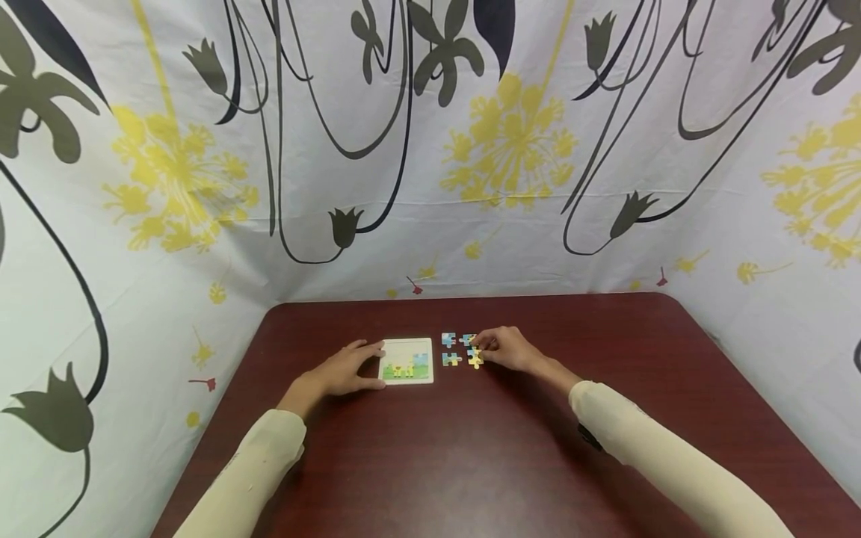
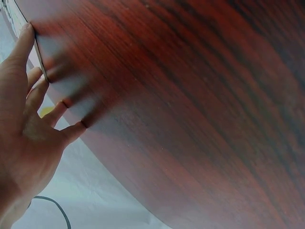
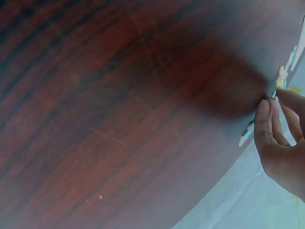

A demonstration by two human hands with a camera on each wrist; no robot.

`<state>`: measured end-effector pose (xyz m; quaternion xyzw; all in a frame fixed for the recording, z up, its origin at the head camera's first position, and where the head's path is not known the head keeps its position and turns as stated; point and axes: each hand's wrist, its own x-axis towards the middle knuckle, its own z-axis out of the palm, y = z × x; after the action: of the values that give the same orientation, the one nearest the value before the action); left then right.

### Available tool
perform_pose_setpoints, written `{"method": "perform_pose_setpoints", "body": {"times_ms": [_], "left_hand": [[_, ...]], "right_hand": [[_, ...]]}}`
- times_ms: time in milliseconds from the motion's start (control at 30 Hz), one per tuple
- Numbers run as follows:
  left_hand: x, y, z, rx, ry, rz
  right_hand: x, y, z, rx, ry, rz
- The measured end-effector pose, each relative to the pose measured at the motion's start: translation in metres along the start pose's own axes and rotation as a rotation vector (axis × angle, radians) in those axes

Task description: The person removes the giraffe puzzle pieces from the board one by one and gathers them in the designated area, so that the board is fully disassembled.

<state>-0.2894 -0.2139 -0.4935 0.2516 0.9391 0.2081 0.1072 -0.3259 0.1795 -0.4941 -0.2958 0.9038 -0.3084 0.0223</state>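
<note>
A white-framed puzzle board (image 1: 406,340) lies on the table, with green and blue picture pieces in its lower part. My left hand (image 1: 344,368) rests at the board's left side, fingers spread, the thumb by the lower left corner. In the left wrist view, the left hand (image 2: 33,119) touches the board's edge and the tabletop with its fingertips. My right hand (image 1: 509,349) pinches a yellow-and-blue puzzle piece (image 1: 476,360) at its upper right edge. The right wrist view shows the right hand (image 3: 283,138) with thumb and fingertips close together, partly hiding that piece.
Loose puzzle pieces lie between the board and the right hand: one blue at the back (image 1: 448,340), one green-blue in front (image 1: 451,359), and another (image 1: 467,339) by the right fingertips. The dark red wooden table (image 1: 430,456) meets a patterned white cloth (image 1: 417,224) behind.
</note>
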Motion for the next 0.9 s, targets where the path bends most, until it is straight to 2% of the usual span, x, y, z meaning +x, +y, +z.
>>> {"method": "perform_pose_setpoints", "body": {"times_ms": [300,733,900], "left_hand": [[-0.001,-0.0003,-0.0005,0.0,0.012,0.029],[-0.0004,-0.0006,0.0005,-0.003,0.004,0.019],[0.0,-0.0013,0.001,0.003,0.003,0.018]], "right_hand": [[-0.0022,0.0025,0.0039,0.012,0.002,-0.008],[-0.0023,-0.0001,0.0084,0.023,0.019,0.014],[0.0039,-0.0056,0.008,0.047,0.028,-0.022]]}}
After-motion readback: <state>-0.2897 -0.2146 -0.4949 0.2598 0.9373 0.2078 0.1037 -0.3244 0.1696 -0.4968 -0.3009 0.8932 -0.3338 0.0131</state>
